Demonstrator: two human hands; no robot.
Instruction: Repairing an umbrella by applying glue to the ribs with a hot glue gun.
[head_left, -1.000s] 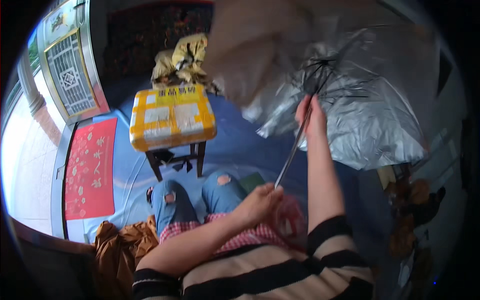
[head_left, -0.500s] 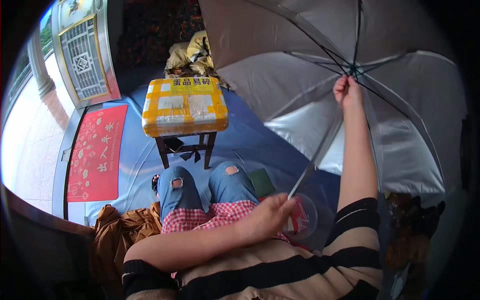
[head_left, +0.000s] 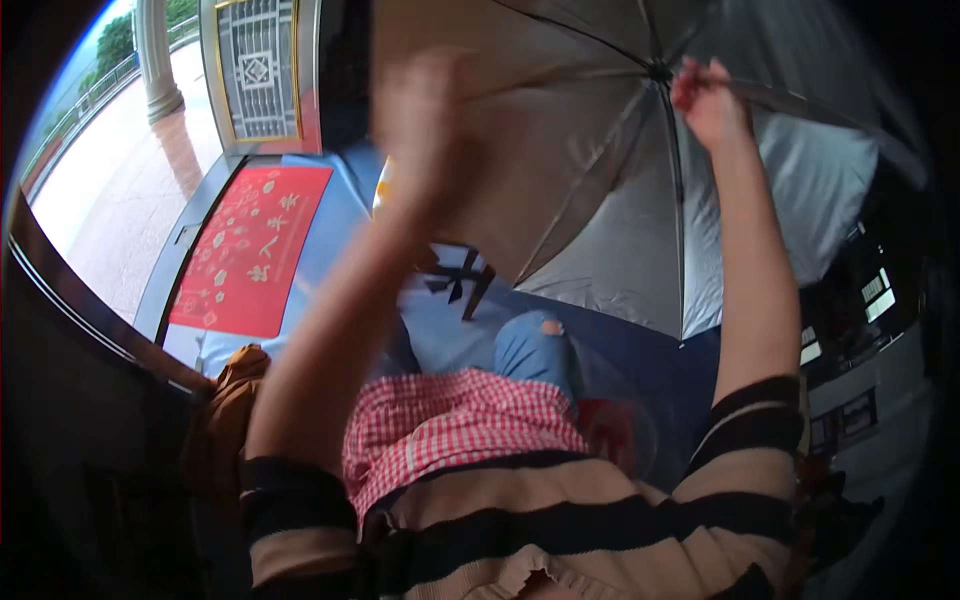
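A grey umbrella (head_left: 600, 190) with a silvery lining is spread in front of me, its inner side toward me. Dark ribs meet at its hub (head_left: 657, 72). Beside that hub is my right hand (head_left: 715, 105), arm stretched upward, fingers curled closed at the ribs; exactly which part they grip is hard to see. My left hand (head_left: 430, 110) is raised in front of the canopy's left part and smeared by motion, so its fingers cannot be read. The umbrella's shaft does not show clearly.
A red doormat (head_left: 255, 250) lies at the left by the doorway, near an ornate door panel (head_left: 258, 70). Blue sheeting (head_left: 450, 335) covers the floor. Mostly hidden behind my left arm and the canopy is a dark-legged stool (head_left: 478, 292). Brown cloth (head_left: 235, 400) lies at my left.
My left hand has left the umbrella's shaft and swung up in front of the canopy. The umbrella has turned, and my right hand now sits to the right of its hub. The view has shifted.
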